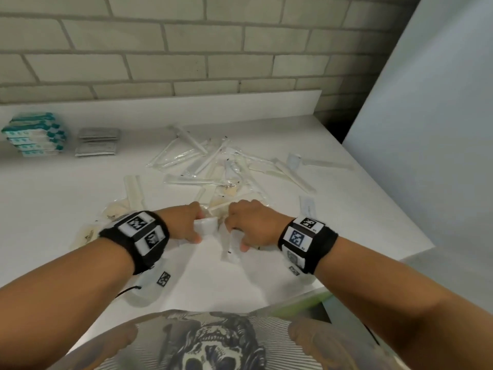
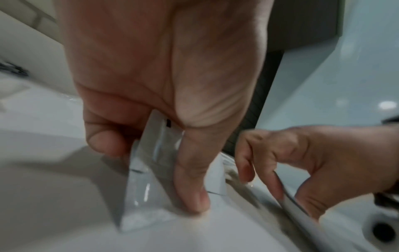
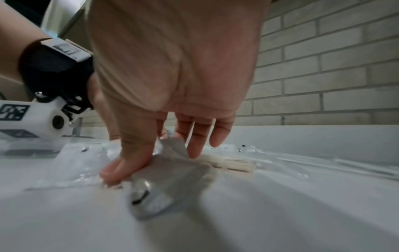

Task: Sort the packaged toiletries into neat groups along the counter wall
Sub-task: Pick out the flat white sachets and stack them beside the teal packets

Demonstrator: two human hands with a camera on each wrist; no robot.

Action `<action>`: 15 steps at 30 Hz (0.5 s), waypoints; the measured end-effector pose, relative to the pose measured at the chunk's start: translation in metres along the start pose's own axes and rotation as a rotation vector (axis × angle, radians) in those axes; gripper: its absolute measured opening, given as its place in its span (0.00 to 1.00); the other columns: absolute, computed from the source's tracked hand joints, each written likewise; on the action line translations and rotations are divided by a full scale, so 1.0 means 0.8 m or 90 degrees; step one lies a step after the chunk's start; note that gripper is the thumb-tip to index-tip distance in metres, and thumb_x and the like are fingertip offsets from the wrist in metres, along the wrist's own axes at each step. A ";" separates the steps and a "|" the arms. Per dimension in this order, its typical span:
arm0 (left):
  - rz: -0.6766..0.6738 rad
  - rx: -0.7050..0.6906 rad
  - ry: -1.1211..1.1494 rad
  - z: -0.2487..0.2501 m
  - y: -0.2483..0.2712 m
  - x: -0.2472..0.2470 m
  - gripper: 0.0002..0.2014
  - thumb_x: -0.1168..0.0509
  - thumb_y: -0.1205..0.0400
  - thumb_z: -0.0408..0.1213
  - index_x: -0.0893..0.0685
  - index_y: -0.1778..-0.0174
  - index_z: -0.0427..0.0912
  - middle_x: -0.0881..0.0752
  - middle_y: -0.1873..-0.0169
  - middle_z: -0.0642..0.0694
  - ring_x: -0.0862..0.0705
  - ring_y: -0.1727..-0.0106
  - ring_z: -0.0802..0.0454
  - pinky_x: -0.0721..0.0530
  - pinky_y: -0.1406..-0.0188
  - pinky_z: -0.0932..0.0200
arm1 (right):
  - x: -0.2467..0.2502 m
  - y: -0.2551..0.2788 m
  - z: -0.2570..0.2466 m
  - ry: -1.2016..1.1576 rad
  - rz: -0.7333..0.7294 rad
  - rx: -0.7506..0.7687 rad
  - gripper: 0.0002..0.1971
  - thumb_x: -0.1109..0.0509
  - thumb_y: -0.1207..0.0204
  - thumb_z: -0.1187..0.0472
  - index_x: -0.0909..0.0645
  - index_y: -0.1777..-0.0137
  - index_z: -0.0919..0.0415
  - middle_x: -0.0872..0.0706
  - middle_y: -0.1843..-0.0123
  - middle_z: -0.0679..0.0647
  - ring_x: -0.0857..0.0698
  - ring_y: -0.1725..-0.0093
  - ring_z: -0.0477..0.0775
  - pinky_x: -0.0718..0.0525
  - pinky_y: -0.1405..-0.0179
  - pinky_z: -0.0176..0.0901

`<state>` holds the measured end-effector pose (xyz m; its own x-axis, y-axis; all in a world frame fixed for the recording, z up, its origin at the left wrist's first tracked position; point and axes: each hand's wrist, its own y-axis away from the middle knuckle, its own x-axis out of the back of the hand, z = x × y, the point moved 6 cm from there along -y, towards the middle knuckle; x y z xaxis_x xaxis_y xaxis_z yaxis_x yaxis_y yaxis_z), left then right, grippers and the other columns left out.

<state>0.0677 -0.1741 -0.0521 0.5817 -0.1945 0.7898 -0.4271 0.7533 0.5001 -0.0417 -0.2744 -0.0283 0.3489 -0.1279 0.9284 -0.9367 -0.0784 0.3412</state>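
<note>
Packets near counter edge: left hand (image 2: 164, 105) pinches small clear sachet (image 2: 149, 172), right hand (image 3: 170, 95) pinches long wrapped pkt (image 3: 172, 172). Lift clear of loose pile (image 1: 213, 166), then stack w/ matching groups at far wall.

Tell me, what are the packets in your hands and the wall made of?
Left hand packet: seemingly thin glossy plastic film, crinkled, with glints. Right hand packet: similar clear film. Wall: matte pale brick or brick-look tile, with grout lines.
</note>
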 end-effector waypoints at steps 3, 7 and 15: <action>-0.016 -0.013 0.001 0.007 0.006 0.003 0.16 0.27 0.25 0.44 0.21 0.44 0.50 0.17 0.51 0.53 0.19 0.49 0.54 0.24 0.52 0.61 | 0.005 0.014 0.032 -0.208 0.081 -0.130 0.14 0.26 0.29 0.64 0.25 0.47 0.53 0.21 0.50 0.51 0.21 0.55 0.54 0.27 0.69 0.39; -0.008 -0.038 0.028 0.027 0.005 0.012 0.13 0.26 0.25 0.49 0.19 0.49 0.52 0.16 0.54 0.54 0.19 0.55 0.58 0.23 0.60 0.64 | 0.022 0.052 0.118 -0.468 0.254 -0.431 0.26 0.23 0.28 0.61 0.28 0.32 0.54 0.18 0.45 0.52 0.14 0.56 0.53 0.18 0.64 0.38; 0.131 -0.019 0.302 0.045 -0.006 0.026 0.21 0.29 0.22 0.45 0.23 0.34 0.47 0.14 0.46 0.47 0.14 0.47 0.49 0.15 0.43 0.50 | -0.021 0.097 0.183 -0.191 -0.024 -0.658 0.31 0.39 0.18 0.44 0.29 0.27 0.70 0.19 0.32 0.60 0.20 0.32 0.58 0.24 0.39 0.42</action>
<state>0.0566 -0.2040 -0.0254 0.7408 0.2600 0.6193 -0.5492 0.7653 0.3357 -0.1161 -0.4230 -0.0392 0.2393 -0.3915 0.8885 -0.4468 0.7681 0.4587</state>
